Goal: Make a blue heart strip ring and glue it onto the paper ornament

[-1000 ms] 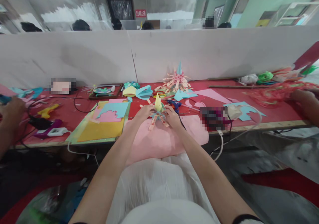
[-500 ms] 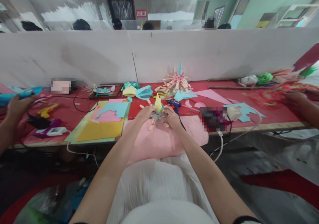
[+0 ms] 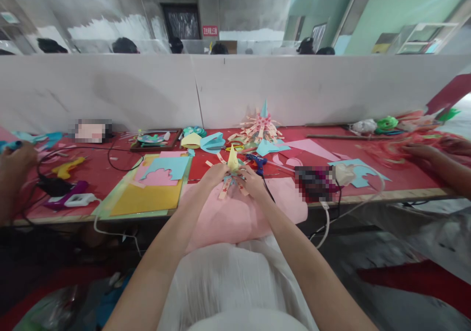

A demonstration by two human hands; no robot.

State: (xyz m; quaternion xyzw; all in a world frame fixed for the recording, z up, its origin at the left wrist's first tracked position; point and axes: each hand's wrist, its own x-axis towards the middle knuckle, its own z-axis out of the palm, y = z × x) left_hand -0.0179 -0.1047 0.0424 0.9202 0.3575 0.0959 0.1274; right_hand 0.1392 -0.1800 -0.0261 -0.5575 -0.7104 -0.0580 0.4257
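In the head view, I have the yellow-coned paper craft [image 3: 233,160] between my hands, at the far end of the pink sheet [image 3: 228,220] on the red surface [image 3: 414,176]. The left hand [image 3: 216,175] has its grip closed on one flank, the right hand [image 3: 253,178] on the other; some fingertips are hidden, so I cannot tell how hard they press. Holding low from both sides probably steadies the light paper and spares the point, with the printed strips [image 3: 223,190] splayed below. The blue glue gun [image 3: 256,163], just beyond the right hand, seems placed for easy reach. The larger spiky craft [image 3: 263,125] stands farther back, presumably safe from elbows. The sheet drapes over the front edge; the paper stack [image 3: 145,197] bounds my left, a blurred dark-purple object [image 3: 318,184] my right, and the white divider [image 3: 147,88] the back. I judge movement easiest toward me.
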